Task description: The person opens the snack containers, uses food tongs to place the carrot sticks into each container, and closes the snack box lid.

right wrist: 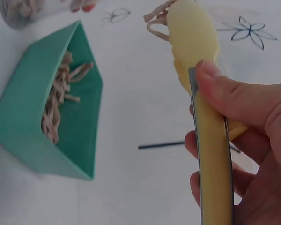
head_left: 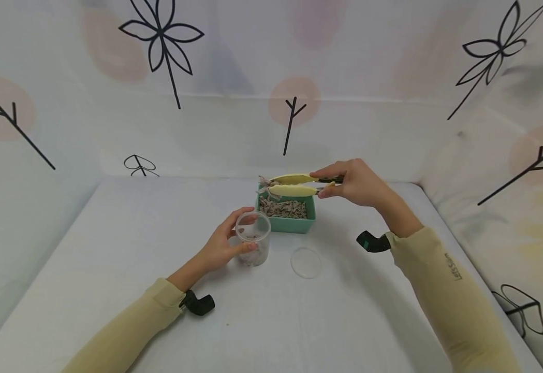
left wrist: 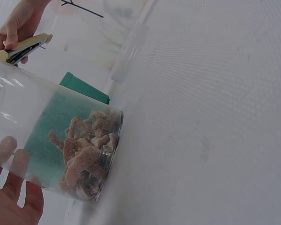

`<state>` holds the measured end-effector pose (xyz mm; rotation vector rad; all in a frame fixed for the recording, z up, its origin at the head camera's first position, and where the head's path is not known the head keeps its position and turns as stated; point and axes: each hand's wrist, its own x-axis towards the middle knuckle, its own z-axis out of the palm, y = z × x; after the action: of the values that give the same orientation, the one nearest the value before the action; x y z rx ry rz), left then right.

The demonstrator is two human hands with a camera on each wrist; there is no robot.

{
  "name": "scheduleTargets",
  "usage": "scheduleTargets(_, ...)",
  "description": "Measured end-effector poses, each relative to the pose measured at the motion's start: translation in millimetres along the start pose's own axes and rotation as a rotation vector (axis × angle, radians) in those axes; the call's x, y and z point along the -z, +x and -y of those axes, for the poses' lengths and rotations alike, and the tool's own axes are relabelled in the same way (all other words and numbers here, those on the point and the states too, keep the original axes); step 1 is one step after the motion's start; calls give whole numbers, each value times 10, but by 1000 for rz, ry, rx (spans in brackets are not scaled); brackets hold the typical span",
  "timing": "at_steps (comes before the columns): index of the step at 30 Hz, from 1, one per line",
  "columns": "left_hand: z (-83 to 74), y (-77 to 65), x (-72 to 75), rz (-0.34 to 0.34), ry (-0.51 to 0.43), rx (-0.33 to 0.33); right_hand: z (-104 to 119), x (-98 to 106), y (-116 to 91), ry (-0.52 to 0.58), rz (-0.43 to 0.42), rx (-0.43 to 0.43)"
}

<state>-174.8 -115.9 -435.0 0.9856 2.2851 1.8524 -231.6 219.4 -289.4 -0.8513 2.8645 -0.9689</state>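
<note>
My left hand (head_left: pixel 217 247) grips a clear plastic jar (head_left: pixel 261 248) round its side. Brownish dried pieces (left wrist: pixel 86 157) lie at the jar's bottom, seen from the left wrist. In my right hand (head_left: pixel 358 185) is a pair of tongs (head_left: pixel 299 191) with pale yellow tips, held sideways over a green box (head_left: pixel 292 226). Between the tong tips are a few thin, pale brown strips (right wrist: pixel 158 21), sticking out past the ends. More such strips (head_left: pixel 282 209) fill the lower part of the box, which stands just behind the jar.
A clear round lid (head_left: pixel 306 262) lies flat on the white table (head_left: pixel 271 321), right of the jar and in front of the box. Behind the table hangs a pale patterned cloth (head_left: pixel 364 124), which also runs along both sides.
</note>
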Motion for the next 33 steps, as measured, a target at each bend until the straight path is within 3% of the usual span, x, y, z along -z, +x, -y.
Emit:
scheduleTargets(7, 20, -5, -2, 0, 4, 2, 153, -151, -69, 102, 81, 116)
scheduleTargets(17, -17, -8, 0, -7, 30, 36, 191, -360, -88, 47, 124, 233)
scheduleTargets(33, 28, 0, -9, -6, 4, 6, 187, -301, -95, -23, 154, 168)
